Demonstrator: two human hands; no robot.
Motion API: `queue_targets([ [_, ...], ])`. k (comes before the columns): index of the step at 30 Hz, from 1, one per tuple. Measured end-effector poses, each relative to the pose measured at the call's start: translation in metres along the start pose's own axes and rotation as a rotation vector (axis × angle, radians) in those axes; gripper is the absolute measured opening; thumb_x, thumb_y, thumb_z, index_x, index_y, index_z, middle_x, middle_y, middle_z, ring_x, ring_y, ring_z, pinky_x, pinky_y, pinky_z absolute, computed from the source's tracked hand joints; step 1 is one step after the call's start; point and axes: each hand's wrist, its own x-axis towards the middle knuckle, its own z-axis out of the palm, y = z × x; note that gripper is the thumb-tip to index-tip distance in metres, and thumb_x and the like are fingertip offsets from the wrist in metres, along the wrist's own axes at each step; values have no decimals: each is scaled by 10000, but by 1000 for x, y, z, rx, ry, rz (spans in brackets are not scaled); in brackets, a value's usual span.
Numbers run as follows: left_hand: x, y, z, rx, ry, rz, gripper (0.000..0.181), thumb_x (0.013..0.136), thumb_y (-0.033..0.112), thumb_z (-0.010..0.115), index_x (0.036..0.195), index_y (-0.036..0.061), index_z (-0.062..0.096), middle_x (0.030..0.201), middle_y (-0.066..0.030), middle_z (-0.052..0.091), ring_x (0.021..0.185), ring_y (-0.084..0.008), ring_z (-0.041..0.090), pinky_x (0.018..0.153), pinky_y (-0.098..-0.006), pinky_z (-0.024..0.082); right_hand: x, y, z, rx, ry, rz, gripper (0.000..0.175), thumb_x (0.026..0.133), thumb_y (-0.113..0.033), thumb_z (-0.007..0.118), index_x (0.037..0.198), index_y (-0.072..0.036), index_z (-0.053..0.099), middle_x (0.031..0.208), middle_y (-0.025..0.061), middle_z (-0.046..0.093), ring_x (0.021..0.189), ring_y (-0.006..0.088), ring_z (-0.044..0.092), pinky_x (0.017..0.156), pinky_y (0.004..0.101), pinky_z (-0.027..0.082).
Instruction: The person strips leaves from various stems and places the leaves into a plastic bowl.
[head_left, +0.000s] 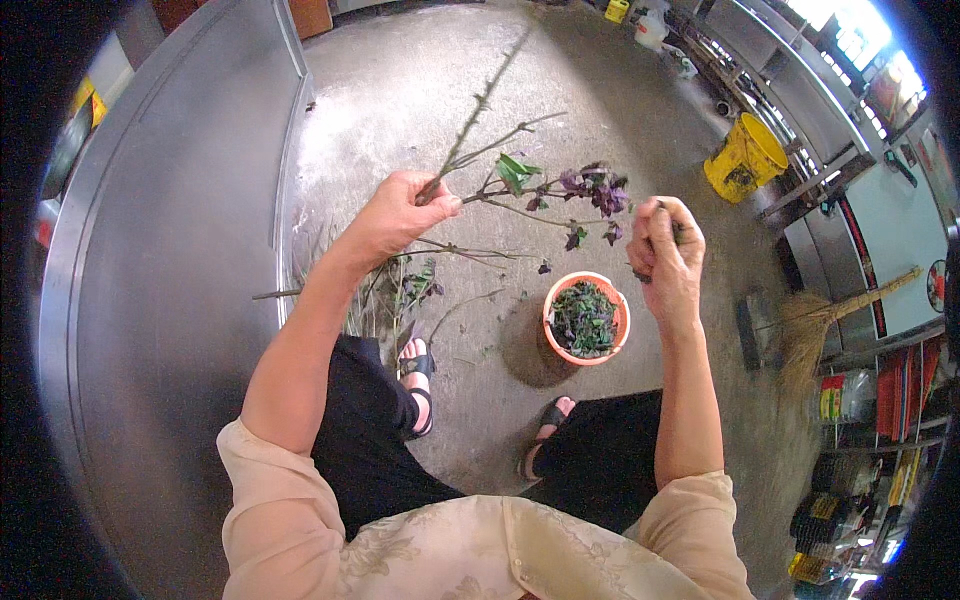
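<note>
My left hand pinches a branched bunch of leafy plant stems between thumb and fingers. One bare stem points up and away; another branch reaches right with purple leaves and a green leaf. Just right of the branch tips, my right hand is closed, and dark leaf bits show between its fingers. Below the hands, an orange plastic basket stands on the floor, holding a heap of picked green and purple leaves. More cut stems lie by my left foot, partly hidden behind my left forearm.
A large stainless steel panel rises close on my left. Loose leaf scraps lie on the concrete floor. To the right are a yellow bucket, a straw broom, a metal table and shelves with goods.
</note>
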Motion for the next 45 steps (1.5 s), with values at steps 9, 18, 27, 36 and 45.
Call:
queue_targets([
  [9, 2, 2, 32, 82, -151, -11, 229, 797, 206, 627, 667, 47, 527, 607, 79, 389, 570, -40, 345, 502, -237, 293, -4, 13, 25, -871, -355, -269, 184, 786, 18, 559, 946, -41, 627, 769, 133, 572, 693, 272, 587, 636, 313, 468],
  [18, 0, 0, 48, 246, -270, 33, 299, 781, 269, 626, 707, -7, 542, 547, -50, 444, 542, -108, 402, 519, -320, 356, -2, 43, 20, -941, -554, -294, 219, 777, -6, 587, 988, -57, 621, 846, 140, 575, 762, 319, 581, 681, 379, 472],
  [27, -2, 3, 45, 283, -281, 21, 231, 802, 197, 624, 676, 23, 537, 599, 73, 419, 565, -44, 364, 488, -252, 302, -2, 49, 17, -1012, -594, -277, 389, 622, 40, 608, 994, -70, 589, 922, 121, 577, 863, 328, 586, 736, 393, 489],
  [36, 3, -16, 49, 279, -191, 6, 311, 775, 284, 621, 723, -15, 548, 550, -67, 473, 536, -125, 420, 531, -326, 381, -11, 47, 34, -1081, -595, -359, 273, 621, 48, 586, 875, -42, 540, 855, 121, 558, 816, 326, 587, 696, 384, 486],
  [45, 5, -1, 43, 285, -95, 91, 272, 797, 258, 602, 711, 3, 561, 551, -54, 486, 536, -124, 443, 518, -318, 372, -13, 33, 28, -428, -274, 64, 119, 856, -129, 573, 790, -32, 557, 705, 30, 565, 659, 138, 538, 594, 267, 429],
])
